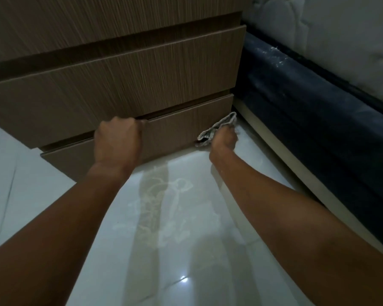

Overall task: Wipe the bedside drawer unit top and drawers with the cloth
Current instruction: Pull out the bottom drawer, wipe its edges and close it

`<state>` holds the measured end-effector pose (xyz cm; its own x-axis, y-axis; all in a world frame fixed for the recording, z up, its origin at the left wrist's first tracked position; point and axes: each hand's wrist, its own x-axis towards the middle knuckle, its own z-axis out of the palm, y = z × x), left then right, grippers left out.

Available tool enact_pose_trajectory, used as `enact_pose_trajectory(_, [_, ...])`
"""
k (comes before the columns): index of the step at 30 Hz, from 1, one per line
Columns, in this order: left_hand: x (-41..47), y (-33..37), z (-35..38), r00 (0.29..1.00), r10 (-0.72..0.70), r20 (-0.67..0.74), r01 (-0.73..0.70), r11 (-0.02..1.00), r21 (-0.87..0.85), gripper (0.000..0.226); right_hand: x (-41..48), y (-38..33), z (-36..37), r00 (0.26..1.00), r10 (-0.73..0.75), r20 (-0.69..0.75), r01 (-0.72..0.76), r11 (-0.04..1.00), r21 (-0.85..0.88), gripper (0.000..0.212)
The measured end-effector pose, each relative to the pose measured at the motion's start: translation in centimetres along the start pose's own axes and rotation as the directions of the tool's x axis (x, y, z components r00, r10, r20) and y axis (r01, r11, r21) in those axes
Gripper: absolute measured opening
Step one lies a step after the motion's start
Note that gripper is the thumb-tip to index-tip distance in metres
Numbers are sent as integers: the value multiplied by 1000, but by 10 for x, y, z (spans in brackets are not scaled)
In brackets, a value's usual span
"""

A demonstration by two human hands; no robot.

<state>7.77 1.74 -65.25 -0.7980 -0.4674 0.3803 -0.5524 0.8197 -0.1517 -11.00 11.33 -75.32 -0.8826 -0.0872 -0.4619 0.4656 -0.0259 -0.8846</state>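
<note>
The brown wood-grain bedside drawer unit (119, 80) fills the upper left, seen from low down. Its bottom drawer (177, 131) sits just above the floor. My left hand (117, 142) grips the top edge of that bottom drawer, fingers hooked into the gap above it. My right hand (224, 139) holds a crumpled grey cloth (217, 128) against the lower right corner of the bottom drawer, close to the floor. The unit's top is out of view.
Glossy white floor tiles (175, 217) spread below the unit and reflect my arms. A dark blue bed base (307, 111) with a white mattress (341, 36) runs along the right, close beside the unit.
</note>
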Motion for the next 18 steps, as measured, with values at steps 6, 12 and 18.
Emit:
enact_pose_trajectory(6, [-1, -21, 10, 994, 22, -103, -37, 988, -151, 33, -51, 27, 40, 993, 121, -7, -121, 993, 3, 40])
enact_pose_trajectory(12, [-13, -50, 17, 987, -1, -159, -45, 956, -290, 27, -104, 51, 88, 972, 202, -124, -209, 976, -53, 38])
enact_pose_trajectory(18, [-43, -93, 16, 965, -158, -209, 65, 917, -393, 19, -163, 80, 123, 969, 246, -30, -247, 964, -100, 34])
